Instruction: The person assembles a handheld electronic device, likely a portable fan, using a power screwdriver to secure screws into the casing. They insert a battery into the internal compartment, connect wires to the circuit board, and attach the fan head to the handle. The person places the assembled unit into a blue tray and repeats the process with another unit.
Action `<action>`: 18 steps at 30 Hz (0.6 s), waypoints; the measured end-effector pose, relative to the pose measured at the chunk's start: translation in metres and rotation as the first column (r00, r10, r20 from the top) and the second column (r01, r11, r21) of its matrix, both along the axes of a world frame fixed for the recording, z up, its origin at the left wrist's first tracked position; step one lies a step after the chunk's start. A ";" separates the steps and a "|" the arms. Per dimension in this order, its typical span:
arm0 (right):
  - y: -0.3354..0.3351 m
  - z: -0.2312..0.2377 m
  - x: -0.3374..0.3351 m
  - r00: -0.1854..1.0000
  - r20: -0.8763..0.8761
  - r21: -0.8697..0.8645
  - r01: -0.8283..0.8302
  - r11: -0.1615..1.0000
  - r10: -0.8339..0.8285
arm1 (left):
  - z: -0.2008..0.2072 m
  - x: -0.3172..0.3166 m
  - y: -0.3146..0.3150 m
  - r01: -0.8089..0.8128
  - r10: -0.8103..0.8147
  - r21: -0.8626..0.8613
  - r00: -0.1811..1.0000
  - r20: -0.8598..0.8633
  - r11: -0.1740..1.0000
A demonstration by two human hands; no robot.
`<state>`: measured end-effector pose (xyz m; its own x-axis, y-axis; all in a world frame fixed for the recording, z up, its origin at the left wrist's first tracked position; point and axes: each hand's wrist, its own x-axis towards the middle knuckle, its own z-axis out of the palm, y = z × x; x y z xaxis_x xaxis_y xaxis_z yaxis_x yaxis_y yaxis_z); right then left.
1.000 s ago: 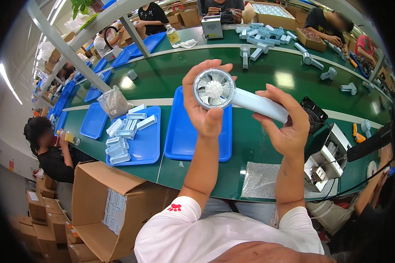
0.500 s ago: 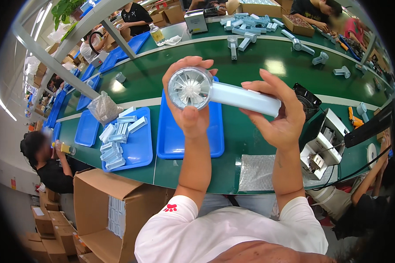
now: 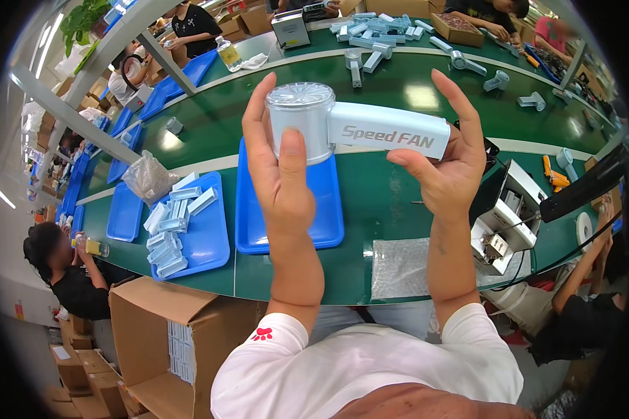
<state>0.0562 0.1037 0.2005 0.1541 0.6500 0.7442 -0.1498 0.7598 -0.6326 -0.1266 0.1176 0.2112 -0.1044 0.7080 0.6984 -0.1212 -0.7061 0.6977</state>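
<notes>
A light blue handheld fan (image 3: 388, 130) is held level above the bench, its round head to the left and its handle to the right. Printed lettering faces me along the handle. My left hand (image 3: 286, 167) wraps the head, thumb across its front and fingers up behind its left side. The handle's end rests in my right hand (image 3: 454, 157), with the thumb at its lower edge and the index finger raised clear of it. Beneath the fan lies a blue tray (image 3: 290, 237), partly hidden by my left arm.
Another blue tray (image 3: 213, 244) at left carries several light blue handle shells (image 3: 171, 227). Beside it are a plastic bag (image 3: 149, 178) and an open carton (image 3: 154, 297). At right stand an opened machine (image 3: 507, 216) and a bubble-wrap sheet (image 3: 400, 269). More fan parts (image 3: 381, 31) lie across the bench; co-workers sit around.
The fan has been tilted and turned: its clear front now points upward, and the handle's printed side faces me. My right index finger has lifted off the handle.
</notes>
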 end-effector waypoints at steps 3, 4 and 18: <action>0.000 0.000 0.000 1.000 -0.013 -0.018 -0.021 1.000 0.020 | -0.001 -0.001 0.004 -0.028 0.028 -0.009 1.000 0.010 1.000; 0.000 0.000 0.000 1.000 -0.016 -0.023 -0.024 0.999 0.024 | -0.002 -0.002 0.004 0.001 -0.002 0.003 1.000 0.020 1.000; 0.001 -0.002 0.003 0.998 0.059 -0.022 0.001 1.000 0.000 | -0.002 -0.006 0.006 -0.021 0.018 -0.032 0.997 -0.076 0.999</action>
